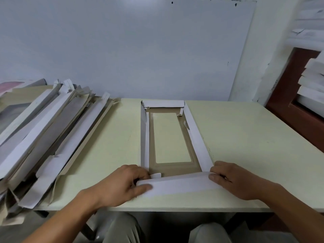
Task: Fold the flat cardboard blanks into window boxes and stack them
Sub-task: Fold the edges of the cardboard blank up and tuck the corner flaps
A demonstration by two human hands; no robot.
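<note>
Our hands, left (121, 185) and right (233, 179), pinch the window box's (170, 137) near flap (178, 185) | flat blanks (43, 137) left of it

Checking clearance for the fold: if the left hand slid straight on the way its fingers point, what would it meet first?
The left hand points rightward along the near flap it grips, so it would likely meet the right hand holding the other end, though depth is unclear.

Head view: single wide-angle camera, worn on the person's head, facing forward and steeply down. Close range over the near edge of the table (245, 137). Frame runs from the person's knees at the bottom to the far wall (122, 50) at the top. No second view.
</note>
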